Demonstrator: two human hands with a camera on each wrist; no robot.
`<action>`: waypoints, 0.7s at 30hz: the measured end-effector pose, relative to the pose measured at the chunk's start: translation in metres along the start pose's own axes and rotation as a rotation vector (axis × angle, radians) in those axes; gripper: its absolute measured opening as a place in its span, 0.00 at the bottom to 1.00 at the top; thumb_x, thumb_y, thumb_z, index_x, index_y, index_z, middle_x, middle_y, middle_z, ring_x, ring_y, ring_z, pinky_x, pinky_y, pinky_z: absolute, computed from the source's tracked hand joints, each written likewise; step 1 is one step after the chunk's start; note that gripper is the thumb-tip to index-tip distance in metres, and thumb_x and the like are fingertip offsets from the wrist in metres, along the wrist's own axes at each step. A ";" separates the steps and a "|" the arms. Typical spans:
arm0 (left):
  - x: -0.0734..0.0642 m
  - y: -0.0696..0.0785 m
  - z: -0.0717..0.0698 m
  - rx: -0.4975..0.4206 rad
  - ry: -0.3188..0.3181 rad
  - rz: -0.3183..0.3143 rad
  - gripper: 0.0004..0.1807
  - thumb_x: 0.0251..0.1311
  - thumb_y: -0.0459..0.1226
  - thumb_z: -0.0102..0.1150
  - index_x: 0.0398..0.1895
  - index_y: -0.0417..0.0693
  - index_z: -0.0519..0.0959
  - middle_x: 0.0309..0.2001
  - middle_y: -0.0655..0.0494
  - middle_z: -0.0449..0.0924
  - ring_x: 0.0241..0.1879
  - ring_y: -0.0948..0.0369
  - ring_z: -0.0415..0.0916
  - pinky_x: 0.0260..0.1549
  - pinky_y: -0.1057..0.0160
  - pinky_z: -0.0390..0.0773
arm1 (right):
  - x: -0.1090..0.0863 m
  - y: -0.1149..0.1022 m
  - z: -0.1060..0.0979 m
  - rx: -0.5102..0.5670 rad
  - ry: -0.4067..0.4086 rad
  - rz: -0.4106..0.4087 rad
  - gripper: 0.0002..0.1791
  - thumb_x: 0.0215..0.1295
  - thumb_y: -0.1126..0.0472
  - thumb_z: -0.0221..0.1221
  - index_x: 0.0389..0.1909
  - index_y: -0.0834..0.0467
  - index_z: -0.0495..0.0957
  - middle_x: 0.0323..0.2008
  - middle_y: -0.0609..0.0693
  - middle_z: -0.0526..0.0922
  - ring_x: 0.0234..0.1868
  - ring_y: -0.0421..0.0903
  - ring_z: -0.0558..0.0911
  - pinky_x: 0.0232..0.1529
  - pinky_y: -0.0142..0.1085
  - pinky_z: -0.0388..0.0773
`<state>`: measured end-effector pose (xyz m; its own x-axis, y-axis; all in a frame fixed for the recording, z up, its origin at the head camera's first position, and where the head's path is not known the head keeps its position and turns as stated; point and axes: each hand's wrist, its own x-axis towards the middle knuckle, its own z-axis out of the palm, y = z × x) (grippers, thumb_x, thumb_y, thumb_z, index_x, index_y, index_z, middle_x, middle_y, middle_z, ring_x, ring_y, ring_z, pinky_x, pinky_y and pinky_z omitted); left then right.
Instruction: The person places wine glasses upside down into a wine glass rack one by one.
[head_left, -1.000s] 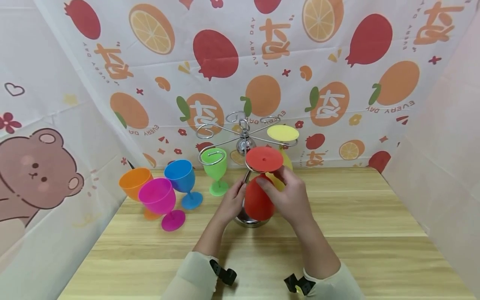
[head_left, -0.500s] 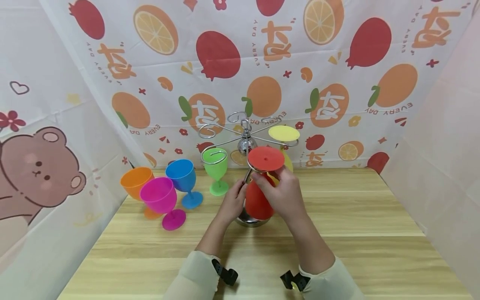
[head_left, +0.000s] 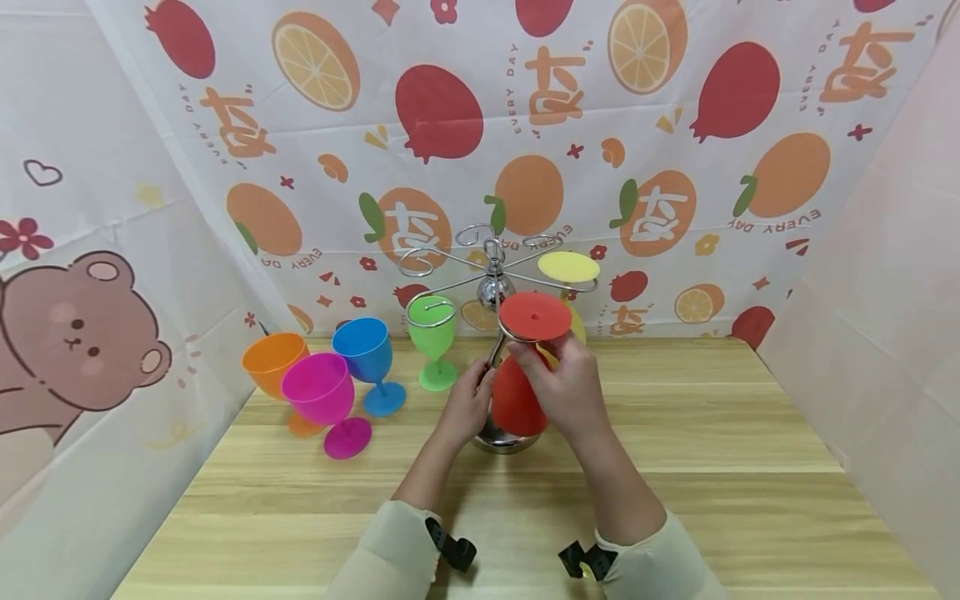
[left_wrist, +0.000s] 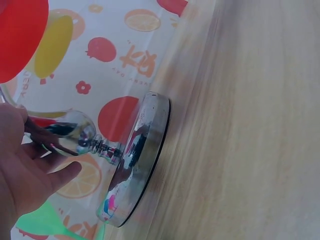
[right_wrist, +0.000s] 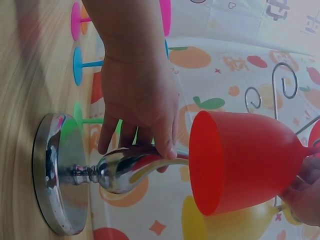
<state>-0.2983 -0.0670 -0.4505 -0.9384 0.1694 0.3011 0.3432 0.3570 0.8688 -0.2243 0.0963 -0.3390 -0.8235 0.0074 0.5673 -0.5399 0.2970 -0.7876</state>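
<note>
A chrome goblet stand (head_left: 505, 443) with curled wire arms stands upright on the table. My left hand (head_left: 465, 404) grips its stem, fingers and thumb wrapped around the shiny shaft (left_wrist: 75, 131) above the round base. Upside down at the stand's front right arm hangs a red plastic goblet (head_left: 517, 402), its foot (head_left: 534, 315) above the wire curl and its bowl below. My right hand (head_left: 573, 387) pinches this goblet near its stem, just under the foot. Behind it, a yellow goblet (head_left: 567, 267) also hangs inverted on an arm. Part of its bowl is hidden.
Several goblets stand upright at the left: orange (head_left: 273, 367), pink (head_left: 318, 392), blue (head_left: 363, 354) and green (head_left: 433, 333), the green one close behind the stand. A fruit-print cloth (head_left: 637, 75) backs the wooden table (head_left: 697, 500).
The right thumb and fingers have slid up the red goblet, from its bowl toward the stem. The left hand keeps its grip. The view has shifted slightly.
</note>
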 end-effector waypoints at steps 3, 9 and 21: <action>-0.001 0.002 0.001 -0.002 0.004 0.002 0.09 0.75 0.37 0.45 0.47 0.45 0.75 0.34 0.51 0.75 0.36 0.57 0.73 0.36 0.59 0.76 | -0.001 0.003 -0.003 0.021 -0.014 0.013 0.27 0.65 0.50 0.63 0.63 0.54 0.71 0.57 0.49 0.79 0.58 0.48 0.80 0.54 0.46 0.80; -0.005 0.004 0.005 0.001 0.005 0.026 0.12 0.74 0.38 0.48 0.50 0.41 0.76 0.47 0.46 0.81 0.55 0.50 0.78 0.51 0.46 0.79 | -0.003 0.010 -0.014 0.040 -0.051 0.062 0.27 0.67 0.52 0.61 0.64 0.55 0.70 0.59 0.51 0.78 0.60 0.51 0.78 0.54 0.49 0.80; -0.014 0.004 0.009 -0.009 -0.017 -0.022 0.13 0.73 0.41 0.50 0.55 0.48 0.76 0.54 0.46 0.81 0.61 0.51 0.75 0.55 0.49 0.78 | -0.008 0.019 -0.034 0.051 -0.056 0.063 0.25 0.72 0.55 0.55 0.66 0.58 0.66 0.58 0.55 0.75 0.60 0.55 0.76 0.51 0.52 0.81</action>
<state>-0.2836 -0.0596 -0.4543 -0.9449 0.1776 0.2750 0.3220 0.3527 0.8786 -0.2221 0.1344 -0.3501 -0.8638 -0.0295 0.5030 -0.4938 0.2483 -0.8334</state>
